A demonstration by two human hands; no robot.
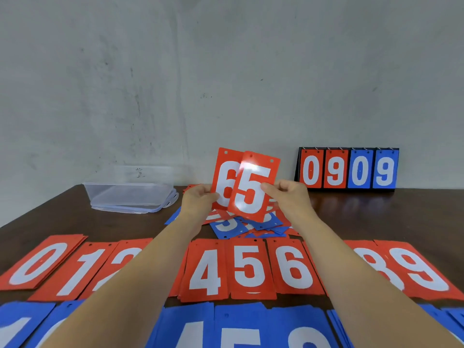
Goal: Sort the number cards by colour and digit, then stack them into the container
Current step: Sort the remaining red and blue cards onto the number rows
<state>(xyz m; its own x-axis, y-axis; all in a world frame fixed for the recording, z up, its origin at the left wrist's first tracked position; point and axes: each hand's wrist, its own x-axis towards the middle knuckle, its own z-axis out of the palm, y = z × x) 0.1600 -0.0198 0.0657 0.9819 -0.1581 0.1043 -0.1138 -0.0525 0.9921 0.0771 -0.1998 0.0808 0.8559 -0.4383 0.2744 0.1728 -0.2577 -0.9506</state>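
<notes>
Dark tabletop (376, 217) carries blue stacks (238, 327) at the bottom edge, red stacks (247, 268) above them. At centre, the left hand (198, 200) pinches a red 6 (223, 177), the right hand (288, 197) a red 5 (251, 189) (overlapping it), over a loose pile (233, 227). Clear container (130, 194) sits centre-left, beyond.

Beyond my left grip (198, 200) and right grip (288, 197) I see a pale grey wall (226, 71), scuffed and smudged with dark marks. It meets the far edge of the dark brown, glossy surface (376, 214) beneath them.
</notes>
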